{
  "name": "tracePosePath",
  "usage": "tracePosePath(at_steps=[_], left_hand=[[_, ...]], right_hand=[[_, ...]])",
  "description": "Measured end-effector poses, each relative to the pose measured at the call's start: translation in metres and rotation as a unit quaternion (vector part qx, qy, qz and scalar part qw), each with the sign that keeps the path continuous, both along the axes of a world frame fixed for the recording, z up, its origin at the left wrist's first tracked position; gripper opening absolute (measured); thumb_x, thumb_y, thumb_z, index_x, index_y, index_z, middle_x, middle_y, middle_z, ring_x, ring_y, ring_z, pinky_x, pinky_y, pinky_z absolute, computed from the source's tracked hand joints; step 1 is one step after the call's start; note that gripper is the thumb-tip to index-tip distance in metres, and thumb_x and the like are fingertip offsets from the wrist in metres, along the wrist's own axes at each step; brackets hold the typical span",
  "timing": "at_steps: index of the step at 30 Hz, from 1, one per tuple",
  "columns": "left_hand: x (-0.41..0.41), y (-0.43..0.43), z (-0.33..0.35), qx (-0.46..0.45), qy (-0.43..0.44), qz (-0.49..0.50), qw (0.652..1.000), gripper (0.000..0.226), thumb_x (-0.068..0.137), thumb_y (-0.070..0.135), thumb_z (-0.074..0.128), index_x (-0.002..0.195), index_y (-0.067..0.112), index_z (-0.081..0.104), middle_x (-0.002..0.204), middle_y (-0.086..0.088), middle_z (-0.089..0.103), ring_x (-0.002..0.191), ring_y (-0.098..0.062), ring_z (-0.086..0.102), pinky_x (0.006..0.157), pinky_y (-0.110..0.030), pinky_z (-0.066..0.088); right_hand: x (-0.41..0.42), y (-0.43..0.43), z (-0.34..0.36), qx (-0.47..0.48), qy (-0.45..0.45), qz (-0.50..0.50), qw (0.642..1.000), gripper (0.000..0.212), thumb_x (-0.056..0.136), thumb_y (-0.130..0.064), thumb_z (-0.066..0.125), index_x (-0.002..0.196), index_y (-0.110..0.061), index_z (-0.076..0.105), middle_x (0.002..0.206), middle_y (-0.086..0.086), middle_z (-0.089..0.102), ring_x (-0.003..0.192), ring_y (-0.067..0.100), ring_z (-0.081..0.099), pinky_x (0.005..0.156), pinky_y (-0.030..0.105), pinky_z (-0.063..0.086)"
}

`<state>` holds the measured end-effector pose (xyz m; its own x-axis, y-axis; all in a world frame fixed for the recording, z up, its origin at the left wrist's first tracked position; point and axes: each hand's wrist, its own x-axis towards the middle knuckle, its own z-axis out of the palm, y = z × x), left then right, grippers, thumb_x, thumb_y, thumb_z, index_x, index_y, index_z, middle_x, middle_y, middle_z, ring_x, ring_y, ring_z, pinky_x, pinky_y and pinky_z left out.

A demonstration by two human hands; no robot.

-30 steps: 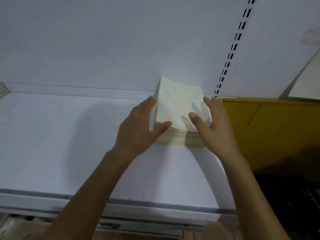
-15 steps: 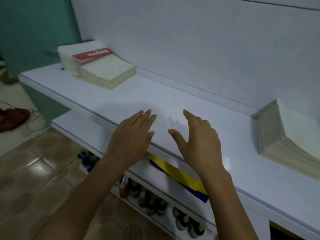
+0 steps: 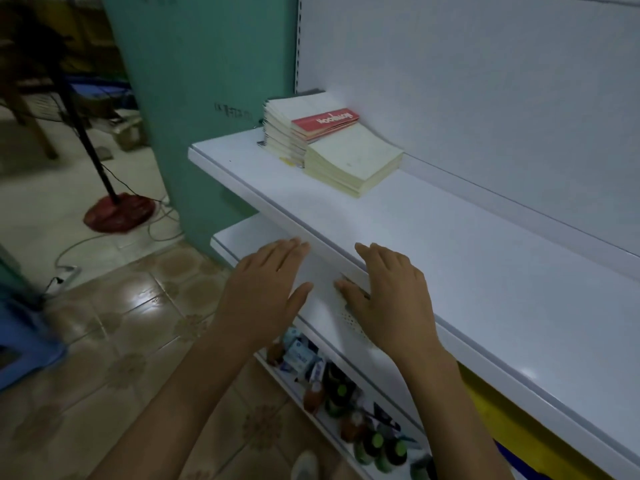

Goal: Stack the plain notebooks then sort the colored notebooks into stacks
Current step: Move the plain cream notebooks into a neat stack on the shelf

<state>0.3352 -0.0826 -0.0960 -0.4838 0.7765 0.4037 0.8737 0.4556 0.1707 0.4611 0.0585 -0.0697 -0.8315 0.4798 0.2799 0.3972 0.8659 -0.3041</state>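
The white shelf (image 3: 450, 258) is taken as reference. At its far left end, against the back panel, a tall pile of notebooks (image 3: 282, 131) is seen. A lower plain stack (image 3: 353, 164) touches it on the side towards the shelf's middle. Both hands are held at the shelf's front edge, well apart from the piles: the left hand (image 3: 266, 289) just off the edge, the right hand (image 3: 388, 292) over it. Each grip is open, fingers straight, nothing held. A red notebook (image 3: 325, 121) is laid atop the tall pile. The piles lie ahead, further along the shelf's length; neither hand is judged clearly nearer, so a forward reach is called for.
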Motion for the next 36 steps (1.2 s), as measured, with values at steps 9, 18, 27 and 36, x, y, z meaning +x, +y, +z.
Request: tracePosePath(at_steps=[9, 18, 27, 36], left_hand=[[-0.128, 0.058, 0.003, -0.016, 0.022, -0.029, 0.999, 0.057, 0.09, 0.044, 0.037, 0.135, 0.012, 0.05, 0.137, -0.009, 0.052, 0.124, -0.027, 0.052, 0.096, -0.043, 0.045], [-0.243, 0.116, 0.008, -0.015, -0.128, -0.058, 0.99, 0.051, 0.095, 0.049, 0.04, 0.14, 0.025, 0.041, 0.139, 0.006, 0.05, 0.125, -0.014, 0.047, 0.102, -0.032, 0.037], [-0.291, 0.162, 0.005, 0.105, -0.413, -0.111, 0.898, 0.018, 0.095, 0.029, 0.052, 0.092, 0.018, 0.065, 0.079, 0.012, 0.071, 0.062, -0.006, 0.066, 0.065, -0.022, 0.052], [-0.308, 0.159, 0.006, 0.078, -0.516, -0.196, 0.83, 0.044, 0.091, 0.055, 0.036, 0.091, 0.023, 0.066, 0.078, 0.01, 0.073, 0.057, -0.017, 0.063, 0.066, -0.036, 0.054]], right_hand=[[-0.139, 0.05, -0.009, -0.009, 0.065, -0.019, 0.998, 0.057, 0.088, -0.045, 0.06, 0.136, -0.015, 0.05, 0.137, 0.01, 0.053, 0.127, 0.028, 0.048, 0.103, 0.041, 0.036], [-0.265, 0.136, 0.034, -0.026, 0.026, -0.083, 0.996, 0.087, 0.08, -0.074, 0.037, 0.146, -0.018, 0.033, 0.154, 0.01, 0.029, 0.142, 0.029, 0.025, 0.113, 0.048, 0.023], [-0.279, 0.168, 0.004, -0.033, -0.153, -0.107, 0.982, 0.122, 0.059, -0.089, 0.044, 0.152, -0.025, -0.004, 0.161, 0.006, -0.006, 0.147, 0.021, -0.007, 0.118, 0.044, -0.002], [-0.28, 0.115, -0.002, 0.021, -0.109, -0.224, 0.968, 0.107, 0.064, -0.085, 0.01, 0.152, -0.023, 0.014, 0.159, 0.008, 0.014, 0.147, 0.025, 0.011, 0.117, 0.045, 0.009]])
